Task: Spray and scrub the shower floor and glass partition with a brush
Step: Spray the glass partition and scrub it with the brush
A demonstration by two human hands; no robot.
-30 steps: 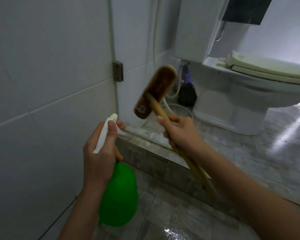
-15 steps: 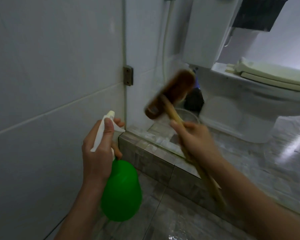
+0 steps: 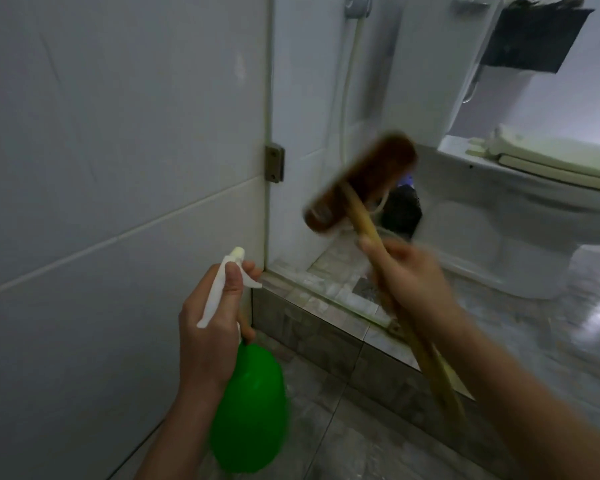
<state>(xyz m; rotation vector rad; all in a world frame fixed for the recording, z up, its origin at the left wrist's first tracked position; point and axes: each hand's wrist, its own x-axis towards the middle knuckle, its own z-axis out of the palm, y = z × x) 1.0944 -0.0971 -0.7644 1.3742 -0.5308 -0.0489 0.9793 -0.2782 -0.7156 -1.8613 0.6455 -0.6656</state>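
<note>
My left hand point(image 3: 212, 327) grips the white trigger head of a green spray bottle point(image 3: 250, 410), nozzle pointing up toward the wall corner. My right hand point(image 3: 409, 278) holds the wooden handle of a long brush; its brown head point(image 3: 357, 188) is raised and blurred in front of the glass partition point(image 3: 326, 98). The partition stands on a tiled curb point(image 3: 312, 327), fixed to the wall by a metal hinge point(image 3: 274, 163). The wet shower floor point(image 3: 326, 438) lies below the curb.
A white tiled wall point(image 3: 118, 168) fills the left side. Behind the glass are a white toilet point(image 3: 534, 220), a hose point(image 3: 347, 91), a dark object point(image 3: 400, 211) on the floor and a floor drain point(image 3: 366, 287).
The brush head has swung up and to the right, still blurred by motion. The view has tilted upward, and both hands keep their hold.
</note>
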